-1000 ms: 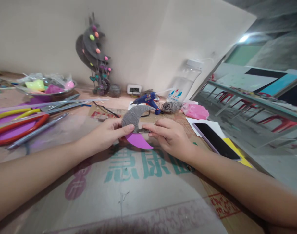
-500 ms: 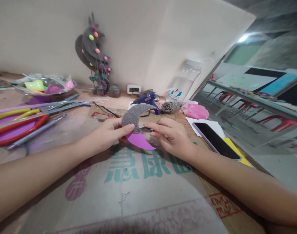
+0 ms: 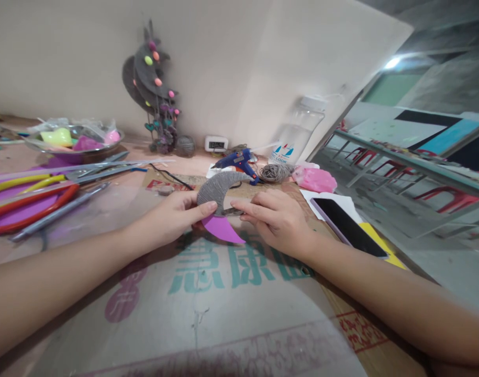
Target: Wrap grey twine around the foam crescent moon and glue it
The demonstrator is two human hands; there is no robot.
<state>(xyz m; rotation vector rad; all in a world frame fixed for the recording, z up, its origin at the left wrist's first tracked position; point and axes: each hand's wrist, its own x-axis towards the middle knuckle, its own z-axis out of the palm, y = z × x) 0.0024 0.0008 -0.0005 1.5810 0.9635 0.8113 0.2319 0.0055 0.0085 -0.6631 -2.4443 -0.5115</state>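
A purple crescent cutout (image 3: pixel 219 201), its upper half wound with grey yarn, stands just above the cardboard sheet (image 3: pixel 223 303). My left hand (image 3: pixel 172 217) pinches the crescent at its middle, thumb on the wrapped part. My right hand (image 3: pixel 276 220) pinches a grey yarn strand against the crescent's inner edge. The bare purple tip points down and right.
A blue glue gun (image 3: pixel 239 161), a yarn coil (image 3: pixel 274 172) and a pink bag (image 3: pixel 313 179) lie behind. A phone (image 3: pixel 351 225) lies right, near the table edge. Coloured tubes (image 3: pixel 31 204) and a bowl (image 3: pixel 76 142) sit left; a hanging moon ornament (image 3: pixel 153 89) leans on the wall.
The crescent has tilted slightly, its wrapped tip swinging a little right and down. My right hand's fingers have shifted a little along the strand. Both arms stay in place.
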